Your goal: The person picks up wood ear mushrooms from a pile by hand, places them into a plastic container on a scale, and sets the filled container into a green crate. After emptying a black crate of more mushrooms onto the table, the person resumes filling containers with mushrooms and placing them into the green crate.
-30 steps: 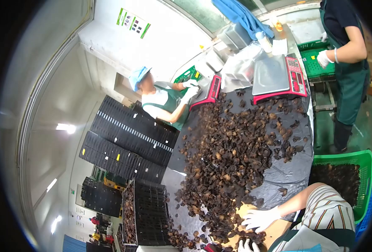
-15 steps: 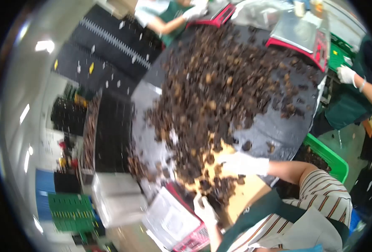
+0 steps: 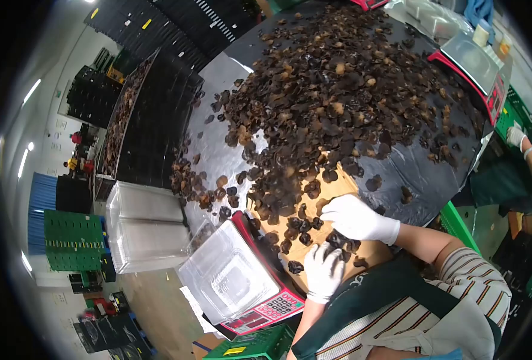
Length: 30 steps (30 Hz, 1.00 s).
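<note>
A wide heap of dark dried mushroom pieces [image 3: 344,102] covers a table wrapped in black plastic [image 3: 422,180]. Its near edge spills onto a brown cardboard sheet [image 3: 338,186]. My right hand [image 3: 357,219], in a white glove, lies palm down and cupped over pieces on the cardboard. My left hand [image 3: 324,271], also gloved, rests just below it with fingers spread, its fingertips touching a small clump of pieces [image 3: 339,240]. I cannot see what is under the right palm. Left of my hands, a red scale [image 3: 266,309] carries an open clear plastic box [image 3: 227,279].
A stack of clear boxes [image 3: 143,231] stands left of the scale, and black crates [image 3: 158,120], one holding mushrooms, line the table's left side. A second red scale [image 3: 479,66] sits at the far right. A co-worker's gloved hand [image 3: 515,135] shows beside green baskets [image 3: 458,225].
The view has tipped down toward the near table edge. My two hands have come close together on the cardboard, and the scale with the clear box has come fully into view.
</note>
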Motion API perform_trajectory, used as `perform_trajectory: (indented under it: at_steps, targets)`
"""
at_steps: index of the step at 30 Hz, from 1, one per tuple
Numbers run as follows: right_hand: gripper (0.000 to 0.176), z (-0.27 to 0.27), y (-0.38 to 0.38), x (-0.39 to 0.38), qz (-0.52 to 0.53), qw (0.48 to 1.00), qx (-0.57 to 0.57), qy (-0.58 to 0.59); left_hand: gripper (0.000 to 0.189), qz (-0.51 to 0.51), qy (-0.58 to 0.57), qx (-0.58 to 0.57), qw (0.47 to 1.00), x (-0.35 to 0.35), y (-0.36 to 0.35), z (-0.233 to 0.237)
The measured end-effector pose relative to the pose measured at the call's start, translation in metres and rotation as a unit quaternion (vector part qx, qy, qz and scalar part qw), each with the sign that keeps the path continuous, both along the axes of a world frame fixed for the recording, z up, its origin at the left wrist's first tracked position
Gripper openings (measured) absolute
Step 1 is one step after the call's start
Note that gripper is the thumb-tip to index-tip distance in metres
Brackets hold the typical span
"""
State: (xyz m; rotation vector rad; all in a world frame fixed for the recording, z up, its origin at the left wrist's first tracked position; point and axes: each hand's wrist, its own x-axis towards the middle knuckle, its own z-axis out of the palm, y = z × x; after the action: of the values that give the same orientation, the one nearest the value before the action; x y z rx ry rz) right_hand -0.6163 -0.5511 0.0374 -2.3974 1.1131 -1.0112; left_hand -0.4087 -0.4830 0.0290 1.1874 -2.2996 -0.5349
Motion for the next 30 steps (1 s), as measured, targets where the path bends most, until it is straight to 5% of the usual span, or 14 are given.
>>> perform_trajectory:
  at_steps: [2,5,11,14,17,22,25,27,30]
  targets:
    - [0.038,0.004,0.000,0.012,0.077,0.995,0.060,0.019,0.027,0.073,-0.028,0.001,0.997,0.006,-0.003,0.002]
    - [0.042,-0.014,0.009,0.013,0.110,0.988,-0.002,0.104,0.027,0.147,-0.015,0.049,0.988,0.024,-0.002,-0.015]
    - [0.056,-0.005,-0.013,-0.019,-0.131,0.982,0.005,0.136,0.039,0.192,0.035,0.030,0.980,0.026,-0.006,0.002]
    - [0.066,-0.002,-0.003,-0.022,-0.142,0.975,0.034,0.166,0.046,0.181,-0.042,-0.025,0.982,0.019,-0.027,0.008]
    - [0.078,-0.005,0.026,-0.016,-0.023,0.965,0.066,0.252,0.059,0.153,-0.129,0.003,0.980,0.007,-0.039,0.005]
    - [0.073,-0.009,0.052,-0.017,0.038,0.975,0.095,0.196,0.059,-0.045,-0.191,0.029,0.980,0.004,-0.011,-0.005]
    - [0.074,-0.002,0.037,-0.027,-0.093,0.971,0.103,0.196,0.068,0.115,-0.214,0.026,0.970,0.015,0.001,0.000]
    - [0.075,-0.005,0.032,-0.025,-0.151,0.963,0.100,0.201,0.076,0.203,-0.129,0.038,0.970,0.021,0.008,-0.005]
    - [0.072,-0.004,0.040,-0.005,-0.018,0.984,0.075,0.160,0.072,0.081,-0.185,0.095,0.975,0.023,0.016,0.000]
